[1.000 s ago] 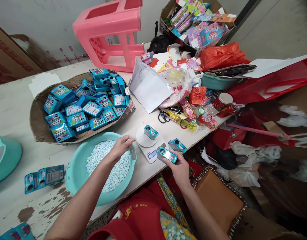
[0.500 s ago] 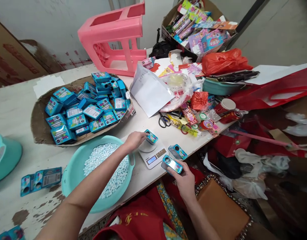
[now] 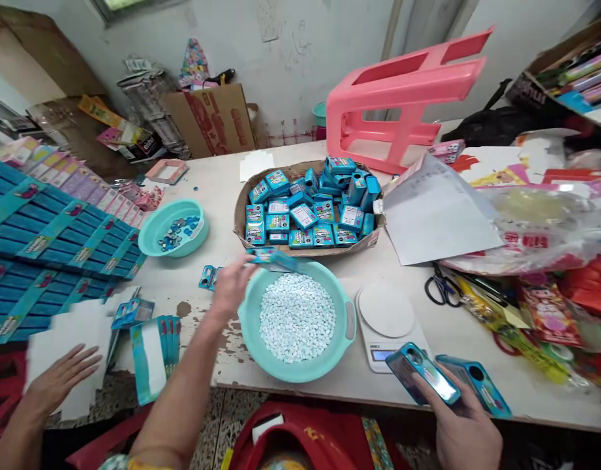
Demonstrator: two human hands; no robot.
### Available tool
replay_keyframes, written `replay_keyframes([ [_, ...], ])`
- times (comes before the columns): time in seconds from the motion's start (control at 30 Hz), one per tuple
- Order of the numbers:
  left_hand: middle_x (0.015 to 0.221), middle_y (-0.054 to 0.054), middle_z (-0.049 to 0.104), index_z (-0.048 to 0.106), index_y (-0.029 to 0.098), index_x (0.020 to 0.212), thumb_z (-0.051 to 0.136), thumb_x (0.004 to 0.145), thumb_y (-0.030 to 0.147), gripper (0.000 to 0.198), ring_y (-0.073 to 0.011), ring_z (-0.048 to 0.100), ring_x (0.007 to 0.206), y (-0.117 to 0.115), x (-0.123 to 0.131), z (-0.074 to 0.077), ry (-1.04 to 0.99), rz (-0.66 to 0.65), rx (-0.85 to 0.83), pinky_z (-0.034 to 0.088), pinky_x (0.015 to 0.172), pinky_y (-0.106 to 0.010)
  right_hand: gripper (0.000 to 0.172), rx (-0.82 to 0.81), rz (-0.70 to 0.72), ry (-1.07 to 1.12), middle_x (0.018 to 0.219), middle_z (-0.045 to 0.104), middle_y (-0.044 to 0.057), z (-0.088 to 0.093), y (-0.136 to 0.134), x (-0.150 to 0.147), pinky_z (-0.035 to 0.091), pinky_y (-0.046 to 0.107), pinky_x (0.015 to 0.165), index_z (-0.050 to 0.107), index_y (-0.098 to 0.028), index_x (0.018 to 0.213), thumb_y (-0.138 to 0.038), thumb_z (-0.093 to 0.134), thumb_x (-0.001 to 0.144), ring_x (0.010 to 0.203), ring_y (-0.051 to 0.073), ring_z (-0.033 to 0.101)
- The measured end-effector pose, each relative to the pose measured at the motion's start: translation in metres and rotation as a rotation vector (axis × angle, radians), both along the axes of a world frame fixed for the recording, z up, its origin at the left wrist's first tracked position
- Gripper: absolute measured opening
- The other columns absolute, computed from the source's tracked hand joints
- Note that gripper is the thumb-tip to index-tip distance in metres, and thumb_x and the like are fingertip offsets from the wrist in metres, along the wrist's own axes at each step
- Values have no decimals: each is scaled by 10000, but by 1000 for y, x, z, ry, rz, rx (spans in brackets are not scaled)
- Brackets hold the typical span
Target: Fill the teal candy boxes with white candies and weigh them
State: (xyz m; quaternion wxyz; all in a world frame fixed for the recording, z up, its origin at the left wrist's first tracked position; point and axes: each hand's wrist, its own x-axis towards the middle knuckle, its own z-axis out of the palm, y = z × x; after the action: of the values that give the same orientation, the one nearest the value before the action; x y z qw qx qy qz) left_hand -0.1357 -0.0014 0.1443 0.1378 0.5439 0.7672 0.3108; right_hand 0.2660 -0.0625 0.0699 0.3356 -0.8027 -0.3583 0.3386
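Note:
My left hand (image 3: 230, 286) is closed on a small blue tin (image 3: 275, 259), blurred by motion, over the back rim of a mint-green basin (image 3: 247, 326). White candies (image 3: 297, 316) lie heaped in that basin. At the table's front edge, my right hand (image 3: 464, 418) grips another blue tin (image 3: 422, 373) with a round hole in its top. A further blue tin (image 3: 479, 385) stands just beside it, partly behind my fingers. Behind the right-hand tin is a white scale (image 3: 388, 313) with a bare round plate and a lit display.
A cut-down carton (image 3: 241, 232) of blue tins stands behind the basin. A smaller basin (image 3: 200, 241) holds small blue pieces. A co-worker's hand (image 3: 65, 378) rests on white card at left, near stacked blue boxes (image 3: 60, 228). Scissors (image 3: 442, 287) and a pink stool (image 3: 402, 91) are at right.
My left hand has lifted the tin off the scale and carried it left over the basin. The view has swung left. My right hand still holds its tin.

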Motion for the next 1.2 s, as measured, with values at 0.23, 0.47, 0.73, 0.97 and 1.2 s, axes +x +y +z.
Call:
replay_keyframes([
  [0.23, 901, -122, 701, 666, 153, 1072, 471, 842, 339, 355, -266, 617, 857, 15, -173, -56, 362, 326, -320, 418, 752, -314, 599, 75, 133, 111, 997, 659, 55, 10, 4, -48, 446, 398, 874, 667, -185, 1031, -547, 752, 561, 975, 301, 585],
  [0.47, 897, -113, 700, 699, 149, 931, 555, 766, 318, 276, -259, 609, 873, 50, -205, -105, 259, 207, -463, 421, 748, -303, 474, 204, 261, 169, 991, 634, 40, 1, -2, -73, 461, 353, 844, 644, -196, 1027, -450, 748, 640, 927, 230, 585],
  [0.73, 933, -64, 675, 666, 200, 929, 407, 892, 419, 341, -210, 600, 852, -2, -43, -119, -100, -171, -226, 448, 791, -319, 424, 266, 333, 276, 976, 630, 41, -3, 10, -95, 478, 344, 823, 633, -202, 1036, -370, 762, 669, 918, 211, 590],
  [0.97, 1250, -124, 498, 575, 237, 1160, 519, 793, 588, 511, -349, 397, 1172, -30, 96, -164, 283, -633, -415, 304, 965, -555, 398, 316, 414, 340, 1004, 615, 47, -19, 15, -118, 483, 344, 837, 630, -200, 1041, -342, 752, 690, 929, 204, 587],
  [1.2, 1043, -121, 575, 608, 213, 1032, 517, 792, 453, 352, -313, 526, 986, -76, 64, -148, 314, -859, -585, 437, 769, -424, 368, 382, 448, 341, 1006, 593, 45, -23, 20, -126, 485, 344, 827, 624, -207, 1040, -320, 743, 711, 925, 201, 584],
])
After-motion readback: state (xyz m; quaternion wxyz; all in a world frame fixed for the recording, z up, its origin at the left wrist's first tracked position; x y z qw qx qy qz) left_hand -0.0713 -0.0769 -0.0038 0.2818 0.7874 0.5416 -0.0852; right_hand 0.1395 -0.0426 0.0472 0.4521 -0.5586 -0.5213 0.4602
